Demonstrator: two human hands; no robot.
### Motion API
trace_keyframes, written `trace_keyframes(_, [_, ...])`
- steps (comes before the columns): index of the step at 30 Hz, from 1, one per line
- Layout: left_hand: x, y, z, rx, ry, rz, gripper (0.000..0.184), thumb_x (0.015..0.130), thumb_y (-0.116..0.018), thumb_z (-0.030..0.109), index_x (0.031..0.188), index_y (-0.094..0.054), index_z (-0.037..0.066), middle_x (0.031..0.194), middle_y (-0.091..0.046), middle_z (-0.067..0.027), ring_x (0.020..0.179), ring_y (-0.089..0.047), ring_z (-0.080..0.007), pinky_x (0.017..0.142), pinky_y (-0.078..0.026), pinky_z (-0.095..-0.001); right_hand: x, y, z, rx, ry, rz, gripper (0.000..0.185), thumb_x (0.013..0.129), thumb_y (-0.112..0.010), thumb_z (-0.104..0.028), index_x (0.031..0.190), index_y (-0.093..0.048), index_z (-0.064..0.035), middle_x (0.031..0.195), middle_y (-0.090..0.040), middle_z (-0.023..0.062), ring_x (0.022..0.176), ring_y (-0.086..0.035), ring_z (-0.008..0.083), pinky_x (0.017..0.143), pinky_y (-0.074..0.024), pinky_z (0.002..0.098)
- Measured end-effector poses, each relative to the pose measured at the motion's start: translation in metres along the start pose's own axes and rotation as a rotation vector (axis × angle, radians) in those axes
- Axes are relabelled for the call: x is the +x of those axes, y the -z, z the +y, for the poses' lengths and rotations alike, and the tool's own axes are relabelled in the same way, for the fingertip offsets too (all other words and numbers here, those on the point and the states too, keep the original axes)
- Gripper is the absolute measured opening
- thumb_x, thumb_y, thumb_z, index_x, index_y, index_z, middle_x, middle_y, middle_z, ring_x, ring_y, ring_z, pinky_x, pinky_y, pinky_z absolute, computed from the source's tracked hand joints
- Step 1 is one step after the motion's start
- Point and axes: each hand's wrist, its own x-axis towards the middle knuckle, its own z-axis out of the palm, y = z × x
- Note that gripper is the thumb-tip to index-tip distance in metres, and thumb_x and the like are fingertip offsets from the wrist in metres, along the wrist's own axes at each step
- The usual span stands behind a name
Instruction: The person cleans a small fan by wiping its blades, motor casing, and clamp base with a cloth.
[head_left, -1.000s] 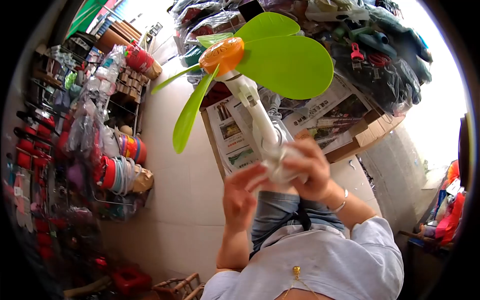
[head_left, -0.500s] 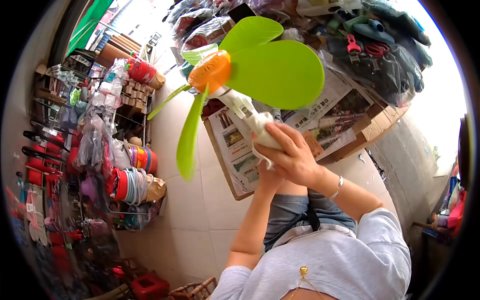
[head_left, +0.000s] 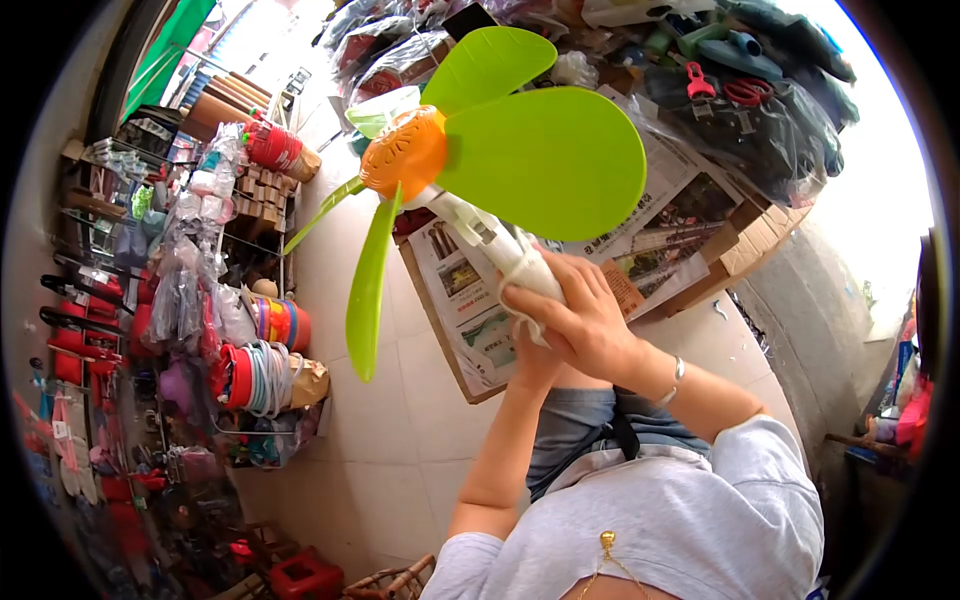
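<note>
A fan with bright green blades (head_left: 545, 165) and an orange hub (head_left: 405, 150) is tilted up and to the left in front of me. Its white shaft (head_left: 480, 232) runs down into my hands. My right hand (head_left: 592, 312), with a bracelet at the wrist, is closed round a white cloth (head_left: 520, 290) wrapped about the shaft. Below it, my left hand (head_left: 537, 358) grips the lower end of the fan; its fingers are mostly hidden behind my right hand.
Newspaper (head_left: 655, 235) covers a flattened cardboard box (head_left: 755, 250) ahead. Bagged goods and red-handled scissors (head_left: 748, 91) are piled beyond it. Shelves packed with wares, red buckets (head_left: 232, 375) and a coiled hose (head_left: 268, 378) line the left side.
My right hand and the cloth have slid a little down the shaft, baring more of it. The fan head has shifted slightly left.
</note>
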Motion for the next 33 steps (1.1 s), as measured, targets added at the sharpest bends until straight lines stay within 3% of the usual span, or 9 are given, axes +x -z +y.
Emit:
trace_keyframes(5, [0.004, 0.0, 0.002, -0.01, -0.007, -0.002, 0.095, 0.079, -0.079, 0.019, 0.149, -0.018, 0.001, 0.149, -0.025, -0.025, 0.135, -0.034, -0.0392, 0.108, -0.033, -0.0465, 0.08, -0.001, -0.011, 0.167, -0.082, 0.007, 0.017, 0.082, -0.067, -0.017, 0.098, -0.061, -0.015, 0.097, -0.054, 0.0114, 0.091, -0.057, 0.0312, 0.079, -0.0474, 0.0439])
trace_keyframes(6, [0.004, 0.0, 0.002, -0.012, -0.007, 0.001, 0.096, 0.078, -0.079, 0.019, 0.15, -0.018, 0.002, 0.149, -0.024, -0.025, 0.135, -0.034, -0.0392, 0.109, -0.033, -0.0464, 0.08, -0.002, -0.011, 0.171, -0.081, 0.009, 0.017, 0.082, -0.067, -0.017, 0.098, -0.061, -0.015, 0.097, -0.054, 0.0114, 0.091, -0.057, 0.0312, 0.079, -0.0474, 0.0439])
trace_keyframes(8, [0.004, -0.001, 0.002, -0.012, -0.004, 0.003, 0.097, 0.078, -0.079, 0.018, 0.15, -0.017, 0.002, 0.15, -0.023, -0.025, 0.136, -0.033, -0.0392, 0.109, -0.032, -0.0462, 0.072, -0.005, -0.015, 0.106, -0.139, -0.107, 0.02, 0.08, -0.067, -0.014, 0.099, -0.062, -0.0159, 0.109, -0.057, 0.0127, 0.099, -0.058, 0.0333, 0.085, -0.0481, 0.0444])
trace_keyframes(14, [0.002, 0.0, 0.004, -0.015, 0.002, -0.008, 0.1, 0.076, -0.08, 0.017, 0.151, -0.015, 0.004, 0.152, -0.019, -0.025, 0.139, -0.029, -0.0393, 0.111, -0.03, -0.0454, 0.007, 0.002, -0.013, -0.044, -0.07, -0.03, 0.026, 0.078, -0.065, -0.012, 0.103, -0.06, -0.0175, 0.134, -0.05, 0.0169, 0.116, -0.053, 0.0372, 0.098, -0.0445, 0.048])
trace_keyframes(22, [0.0, 0.014, 0.013, -0.019, 0.051, -0.115, 0.105, 0.073, -0.081, 0.015, 0.152, -0.013, 0.006, 0.155, -0.013, -0.0249, 0.142, -0.024, -0.0394, 0.114, -0.028, -0.0445, 0.044, -0.014, -0.009, 0.129, -0.134, -0.095, 0.037, 0.078, -0.068, -0.014, 0.113, -0.059, -0.0187, 0.14, -0.047, 0.018, 0.118, -0.053, 0.0346, 0.1, -0.0427, 0.0452])
trace_keyframes(25, [0.003, 0.024, 0.028, 0.026, 0.099, -0.205, 0.106, 0.073, -0.081, 0.014, 0.153, -0.012, 0.007, 0.156, -0.011, -0.0249, 0.143, -0.023, -0.0394, 0.115, -0.027, -0.0441, -0.002, -0.006, 0.001, -0.141, -0.015, -0.058, 0.057, 0.079, -0.067, -0.018, 0.134, -0.054, -0.0251, 0.147, -0.044, 0.014, 0.127, -0.05, 0.0281, 0.105, -0.0378, 0.0445])
trace_keyframes(29, [0.003, 0.045, 0.017, -0.043, 0.133, -0.278, 0.11, 0.069, -0.081, 0.011, 0.154, -0.011, 0.009, 0.157, -0.007, -0.024, 0.145, -0.019, -0.0396, 0.116, -0.025, -0.0433, -0.054, 0.019, 0.001, -0.347, -0.019, -0.27, 0.049, 0.078, -0.063, -0.021, 0.127, -0.059, -0.0196, 0.145, -0.048, 0.0047, 0.135, -0.042, 0.0222, 0.112, -0.0265, 0.0429])
trace_keyframes(32, [0.001, 0.058, 0.005, -0.189, 0.192, -0.327, 0.105, 0.066, -0.067, 0.001, 0.155, -0.01, 0.01, 0.159, -0.009, -0.0207, 0.146, -0.017, -0.0364, 0.117, -0.021, -0.0414, -0.072, 0.018, 0.0, -0.355, 0.014, -0.275, 0.046, 0.078, -0.061, -0.019, 0.124, -0.062, -0.0178, 0.142, -0.051, 0.0036, 0.133, -0.043, 0.0214, 0.111, -0.0282, 0.042])
trace_keyframes(33, [0.006, 0.062, 0.008, -0.423, 0.252, -0.336, 0.1, 0.068, -0.059, 0.001, 0.155, -0.011, 0.009, 0.158, -0.014, -0.0193, 0.146, -0.019, -0.0342, 0.118, -0.021, -0.0409, -0.067, 0.014, -0.004, -0.301, 0.005, -0.2, 0.044, 0.077, -0.06, -0.017, 0.122, -0.062, -0.0154, 0.137, -0.055, 0.0028, 0.133, -0.044, 0.0205, 0.112, -0.029, 0.0426])
